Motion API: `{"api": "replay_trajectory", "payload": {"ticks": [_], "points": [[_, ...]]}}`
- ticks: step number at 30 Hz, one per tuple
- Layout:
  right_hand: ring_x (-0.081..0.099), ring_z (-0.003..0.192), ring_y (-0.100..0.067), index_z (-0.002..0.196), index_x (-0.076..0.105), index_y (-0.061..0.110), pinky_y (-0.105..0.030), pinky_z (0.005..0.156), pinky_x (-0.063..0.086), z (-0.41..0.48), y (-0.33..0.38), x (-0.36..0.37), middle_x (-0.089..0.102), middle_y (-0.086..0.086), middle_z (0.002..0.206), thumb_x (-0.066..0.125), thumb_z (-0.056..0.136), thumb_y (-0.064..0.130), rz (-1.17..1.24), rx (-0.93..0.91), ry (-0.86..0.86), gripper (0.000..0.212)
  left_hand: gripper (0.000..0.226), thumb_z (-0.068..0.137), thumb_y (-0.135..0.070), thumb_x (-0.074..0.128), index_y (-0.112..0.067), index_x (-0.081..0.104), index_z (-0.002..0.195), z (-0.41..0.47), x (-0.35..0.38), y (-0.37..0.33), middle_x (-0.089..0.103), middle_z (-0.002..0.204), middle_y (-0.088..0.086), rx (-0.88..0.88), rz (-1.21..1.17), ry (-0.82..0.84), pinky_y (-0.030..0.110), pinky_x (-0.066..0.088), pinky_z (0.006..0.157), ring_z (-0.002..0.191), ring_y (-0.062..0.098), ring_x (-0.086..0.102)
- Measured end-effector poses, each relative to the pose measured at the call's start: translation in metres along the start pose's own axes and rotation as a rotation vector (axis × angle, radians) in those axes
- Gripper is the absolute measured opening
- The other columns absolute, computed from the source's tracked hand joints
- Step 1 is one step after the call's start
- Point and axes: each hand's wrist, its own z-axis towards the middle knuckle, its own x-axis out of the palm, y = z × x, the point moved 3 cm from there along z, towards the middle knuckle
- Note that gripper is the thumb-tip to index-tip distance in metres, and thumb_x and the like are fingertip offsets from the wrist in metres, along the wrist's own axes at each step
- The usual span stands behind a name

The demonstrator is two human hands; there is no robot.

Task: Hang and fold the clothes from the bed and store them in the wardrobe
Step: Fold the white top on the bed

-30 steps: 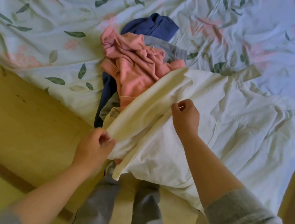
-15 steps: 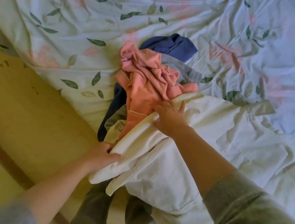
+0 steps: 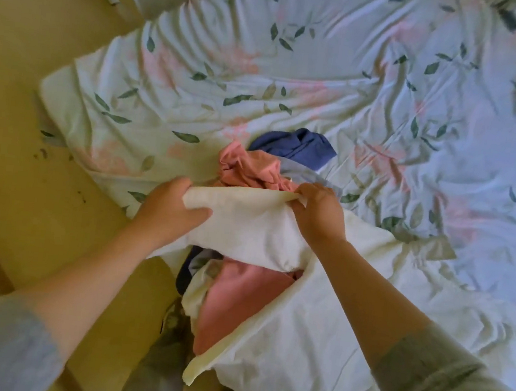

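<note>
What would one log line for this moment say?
left hand: grips cream garment | right hand: pinches cream garment | pink garment, blue garment: heaped on bed

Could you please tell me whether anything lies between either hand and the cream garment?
Nothing visible does. The left hand and the right hand both grip the cream garment directly at its upper edge; the pink garment lies underneath it, not in between.

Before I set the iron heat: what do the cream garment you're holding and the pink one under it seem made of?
Cream crinkled garment: likely matte woven cotton, from its fine crinkles and soft folds. Crumpled pink garment: matte, smooth, perhaps cotton knit; fibre uncertain.
</note>
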Motion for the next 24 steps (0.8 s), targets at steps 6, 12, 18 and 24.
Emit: {"api": "replay_trajectory", "payload": {"ticks": [6, 12, 18, 24], "points": [[0.056, 0.083, -0.03, 0.092, 0.061, -0.002, -0.036, 0.064, 0.037, 0.054, 0.011, -0.001, 0.06, -0.014, 0.091, 0.059, 0.092, 0.011, 0.226, 0.179, -0.136, 0.013, 0.037, 0.08, -0.026, 0.075, -0.008, 0.047, 0.095, 0.091, -0.031, -0.033, 0.049, 0.092, 0.005, 0.231, 0.165, -0.129, 0.037, 0.039, 0.069, 0.086, 0.027, 0.049], [0.054, 0.105, -0.03, 0.114, 0.059, 0.007, -0.033, 0.081, 0.041, 0.095, 0.006, 0.01, 0.06, -0.01, 0.112, 0.065, 0.09, 0.016, 0.249, 0.318, -0.077, 0.027, 0.05, 0.073, -0.031, 0.081, -0.006, 0.049, 0.102, 0.158, -0.033, -0.035, 0.054, 0.105, 0.013, 0.32, 0.368, -0.098, 0.042, 0.04, 0.087, 0.1, 0.035, 0.049], [0.062, 0.101, -0.025, 0.116, 0.062, 0.012, -0.028, 0.08, 0.043, 0.069, -0.042, 0.023, 0.067, -0.007, 0.106, 0.068, 0.088, 0.02, 0.174, 0.514, 0.027, 0.03, 0.029, 0.085, -0.033, 0.069, -0.009, 0.059, 0.098, 0.164, 0.024, 0.003, 0.062, 0.093, 0.003, 0.029, 0.095, 0.203, 0.032, 0.044, 0.073, 0.088, 0.024, 0.059], [0.06, 0.081, -0.011, 0.09, 0.066, 0.022, -0.026, 0.072, 0.048, 0.017, -0.027, 0.072, 0.059, 0.011, 0.088, 0.075, 0.078, 0.023, 0.225, 0.422, 0.083, 0.015, 0.037, 0.092, -0.042, 0.058, -0.012, 0.056, 0.07, 0.153, 0.1, 0.047, 0.068, 0.084, 0.016, -0.371, -0.214, 0.343, 0.039, 0.056, 0.074, 0.083, 0.035, 0.067]]}}
